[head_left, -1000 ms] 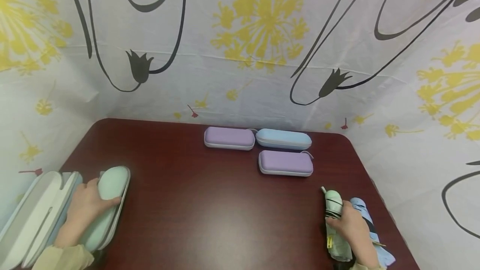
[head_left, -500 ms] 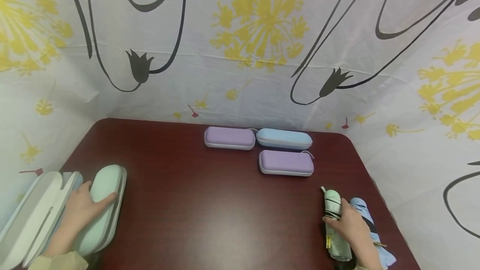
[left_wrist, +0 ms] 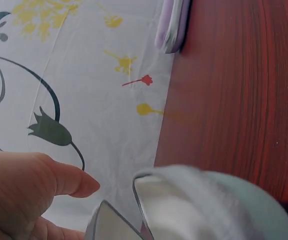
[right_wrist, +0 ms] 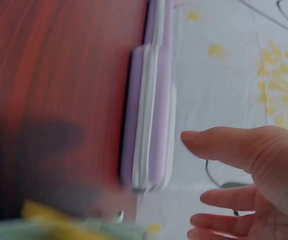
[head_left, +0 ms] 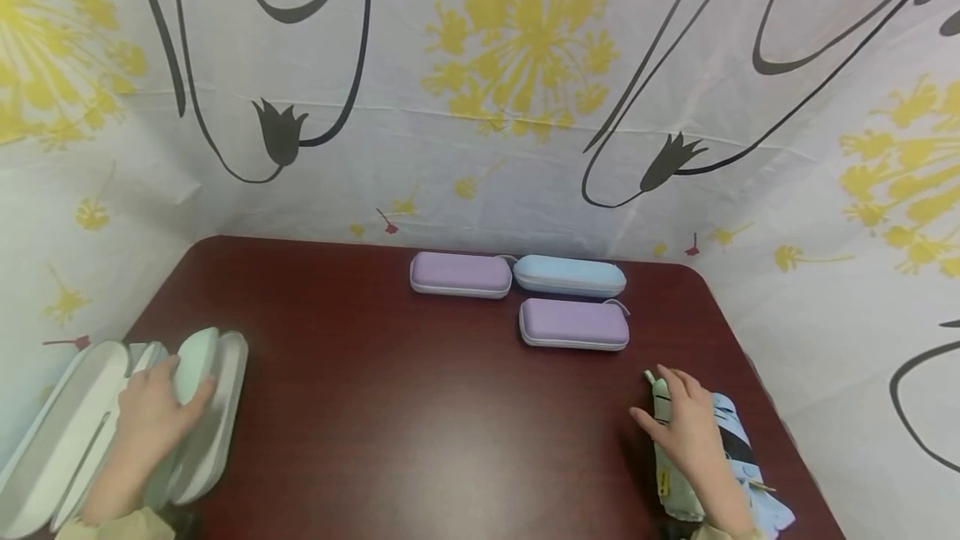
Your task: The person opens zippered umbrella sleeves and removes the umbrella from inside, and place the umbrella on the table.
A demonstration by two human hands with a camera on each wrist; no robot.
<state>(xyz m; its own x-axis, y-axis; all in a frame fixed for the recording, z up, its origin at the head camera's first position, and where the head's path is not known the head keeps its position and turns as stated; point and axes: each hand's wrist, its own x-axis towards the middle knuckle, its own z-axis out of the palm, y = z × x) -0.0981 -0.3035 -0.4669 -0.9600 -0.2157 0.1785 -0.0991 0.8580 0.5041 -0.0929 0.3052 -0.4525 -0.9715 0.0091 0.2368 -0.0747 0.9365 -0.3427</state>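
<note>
Hangs across the back and both sides, round past twelve o'clock: a white cloth printed with yellow flowers and grey stems. Before it, a dark-red wood-grain table. Taking the table's middle as dial centre, at nine, outermost: a pale-lined case, opened. Just inside, also toward nine: a mint-green hard-shell case, opened, lid tilted up, white-lined half on the three o'clock side. Opposite, a little past three: a folded light-blue umbrella with a black band and, just beside it on the inner side, a folded pale-green umbrella.

Over the mint-green lid, the left hand: thumb spread from fingers, with lid between; cannot tell whether pinching. Over the pale-green umbrella's far end, the right hand: thumb and fingers spread wide; cannot tell whether touching.

Near half past one, by the far edge: a light-blue zip case, closed. At twelve, end to end with it: a purple zip case. At two, just nearer: a second purple zip case. Low on the pale-green umbrella, a small yellow tag.
</note>
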